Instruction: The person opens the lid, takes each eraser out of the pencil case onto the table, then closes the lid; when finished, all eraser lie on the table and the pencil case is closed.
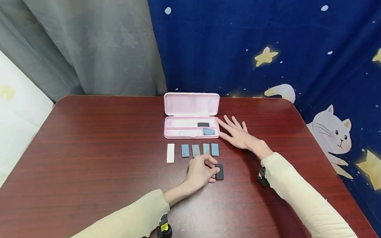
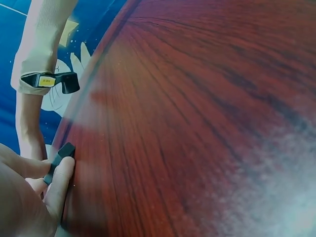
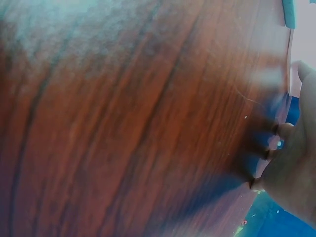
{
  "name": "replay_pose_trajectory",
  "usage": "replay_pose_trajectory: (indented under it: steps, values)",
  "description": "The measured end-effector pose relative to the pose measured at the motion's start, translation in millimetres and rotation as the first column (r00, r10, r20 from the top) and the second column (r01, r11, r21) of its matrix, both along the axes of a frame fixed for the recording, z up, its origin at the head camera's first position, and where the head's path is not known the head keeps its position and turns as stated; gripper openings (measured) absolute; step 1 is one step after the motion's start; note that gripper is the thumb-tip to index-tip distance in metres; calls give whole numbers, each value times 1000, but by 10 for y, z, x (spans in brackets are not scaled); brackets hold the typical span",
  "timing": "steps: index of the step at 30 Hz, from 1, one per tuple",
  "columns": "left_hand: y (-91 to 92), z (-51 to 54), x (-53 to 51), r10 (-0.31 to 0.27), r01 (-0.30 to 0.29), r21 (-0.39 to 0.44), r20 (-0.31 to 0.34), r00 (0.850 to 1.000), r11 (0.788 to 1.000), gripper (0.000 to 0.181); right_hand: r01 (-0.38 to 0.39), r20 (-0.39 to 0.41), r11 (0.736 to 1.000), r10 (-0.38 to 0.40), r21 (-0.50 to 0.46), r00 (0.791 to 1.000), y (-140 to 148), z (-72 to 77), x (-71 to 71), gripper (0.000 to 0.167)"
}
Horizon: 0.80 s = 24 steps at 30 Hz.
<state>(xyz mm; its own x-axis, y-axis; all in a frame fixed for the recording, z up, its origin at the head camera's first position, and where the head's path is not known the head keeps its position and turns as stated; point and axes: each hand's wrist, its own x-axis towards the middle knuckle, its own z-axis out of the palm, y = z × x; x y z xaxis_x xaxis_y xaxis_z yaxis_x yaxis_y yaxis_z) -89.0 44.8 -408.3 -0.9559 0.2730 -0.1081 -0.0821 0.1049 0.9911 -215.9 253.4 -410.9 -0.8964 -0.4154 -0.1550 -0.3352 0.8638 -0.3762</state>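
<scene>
Near the middle of the table, my left hand (image 1: 198, 172) pinches a black eraser-like block (image 1: 220, 172) between thumb and fingers. The left wrist view shows the thumb and a finger on either side of this block (image 2: 63, 152). My right hand (image 1: 239, 134) lies with fingers spread at the right end of an open pink pencil case (image 1: 192, 117), its thumb and forefinger at the case's edge. Inside the case are a black block (image 1: 203, 124) and a blue block (image 1: 208, 131) in the right-hand compartment, plus a whitish piece (image 1: 188, 133) at the front.
In front of the case, a white block (image 1: 170, 153) lies left of a row of several blue-grey blocks, the leftmost (image 1: 185, 150) and rightmost (image 1: 214, 149) among them. Curtains hang behind the dark red wooden table (image 1: 100, 146).
</scene>
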Motion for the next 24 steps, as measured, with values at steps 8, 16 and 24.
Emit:
replay_pose_trajectory:
  steps: [8, 16, 24]
  values:
    - [-53, -17, 6, -9, 9, 16, 22, 1000, 1000, 13, -2, 5, 1000, 2, 2, 1000, -14, 6, -9, 63]
    - [-103, 4, 19, -17, 16, 43, 32, 999, 999, 14, 1, 5, 1000, -1, -2, 1000, 0, -4, -1, 63]
    - [-156, 55, 2, -31, 17, 93, 147, 989, 995, 17, -2, 7, 1000, 2, -2, 1000, -5, -6, -9, 63]
